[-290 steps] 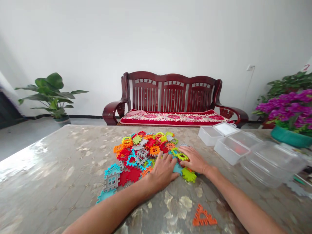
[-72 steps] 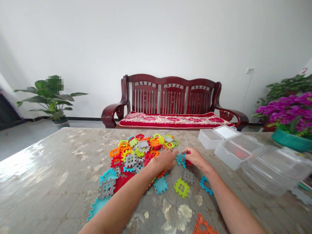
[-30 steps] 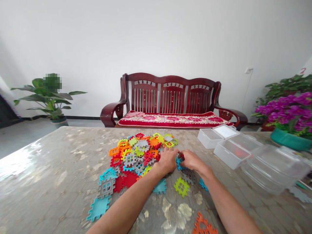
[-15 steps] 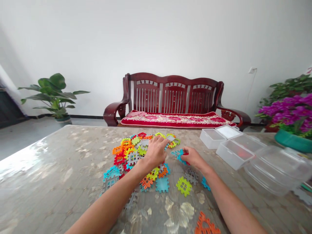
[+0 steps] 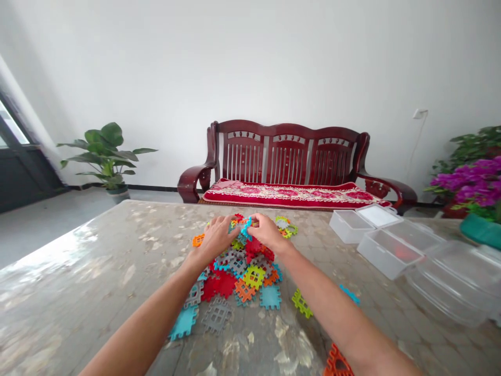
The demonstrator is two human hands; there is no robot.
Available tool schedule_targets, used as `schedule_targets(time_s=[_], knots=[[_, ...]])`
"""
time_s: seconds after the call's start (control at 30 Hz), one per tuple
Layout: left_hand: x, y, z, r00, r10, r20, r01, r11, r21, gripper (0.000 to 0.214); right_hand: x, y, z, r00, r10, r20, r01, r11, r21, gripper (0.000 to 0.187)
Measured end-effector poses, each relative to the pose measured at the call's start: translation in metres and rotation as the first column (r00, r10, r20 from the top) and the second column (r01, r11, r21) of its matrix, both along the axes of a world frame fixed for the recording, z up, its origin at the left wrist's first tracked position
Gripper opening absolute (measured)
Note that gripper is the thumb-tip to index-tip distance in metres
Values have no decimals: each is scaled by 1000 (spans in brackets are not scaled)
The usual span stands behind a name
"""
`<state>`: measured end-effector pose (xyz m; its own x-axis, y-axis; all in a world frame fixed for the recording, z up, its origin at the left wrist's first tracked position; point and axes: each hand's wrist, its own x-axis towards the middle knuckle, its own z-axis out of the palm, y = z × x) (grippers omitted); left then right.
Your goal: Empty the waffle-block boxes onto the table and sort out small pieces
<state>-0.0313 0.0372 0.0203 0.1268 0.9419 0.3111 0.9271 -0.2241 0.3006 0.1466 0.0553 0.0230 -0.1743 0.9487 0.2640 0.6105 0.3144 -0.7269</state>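
Observation:
A pile of toothed plastic building tiles in red, grey, yellow-green, orange and blue lies on the table, with a red tile (image 5: 225, 284) and a yellow-green window tile (image 5: 254, 277) at its near side. My left hand (image 5: 216, 236) rests over the far left of the pile, fingers stretched out; what lies beneath the palm is hidden. Between the thumb and fingers of my right hand (image 5: 266, 231) is a blue toothed tile (image 5: 246, 228), held up just above the far part of the pile, close to my left thumb.
Loose tiles lie apart: a yellow-green one (image 5: 302, 303), a blue one (image 5: 349, 294) and an orange triangle (image 5: 337, 363). Clear plastic boxes (image 5: 385, 256) with open lids stand at right, beside a flower pot (image 5: 479, 232). A wooden bench (image 5: 289, 156) stands beyond the table (image 5: 117, 271).
My right hand has moved left with the blue tile to the far part of the pile. My left hand has shifted left, and tiles in the pile have been rearranged. The view has turned slightly left.

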Motion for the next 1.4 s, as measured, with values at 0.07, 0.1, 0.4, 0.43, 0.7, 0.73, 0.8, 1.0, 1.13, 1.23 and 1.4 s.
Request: schedule_targets(time_s=[0.07,0.1,0.4,0.43,0.7,0.73,0.8,1.0,1.13,1.23,1.4], knots=[[-3,-4,-4,1000,-23,1,23,1000,14,43,-3,1,2,985,-104,139,94,993,77,25],[-4,-7,-6,999,-38,-1,38,999,28,42,-3,1,3,973,-134,186,119,989,89,23],[-14,-29,-19,977,-210,-41,213,973,85,41,0,-2,-2,987,-76,139,76,997,9,33],[-17,-33,-21,973,-224,-48,227,970,88,42,2,-6,-2,989,-78,124,77,997,15,36],[-70,-102,-46,883,-412,-226,428,904,23,75,25,-78,-29,939,159,304,-254,918,304,50],[-74,-110,-47,863,-439,-250,455,890,8,81,27,-87,-36,908,190,374,-315,898,308,62],[-77,-120,-50,842,-465,-275,480,877,-15,89,32,-100,-49,839,236,491,-408,869,280,79],[-56,-121,-60,860,-436,-266,440,897,-49,91,46,-107,-66,754,277,595,-469,862,192,79],[-31,-113,-69,888,-373,-269,385,923,-8,80,63,-99,-64,743,269,613,-475,857,200,70],[-9,-107,-71,913,-308,-267,330,943,44,71,78,-94,-60,752,254,609,-466,858,218,57],[19,-106,-66,916,-308,-256,332,941,57,53,110,-114,-51,830,126,543,-274,941,200,60]])
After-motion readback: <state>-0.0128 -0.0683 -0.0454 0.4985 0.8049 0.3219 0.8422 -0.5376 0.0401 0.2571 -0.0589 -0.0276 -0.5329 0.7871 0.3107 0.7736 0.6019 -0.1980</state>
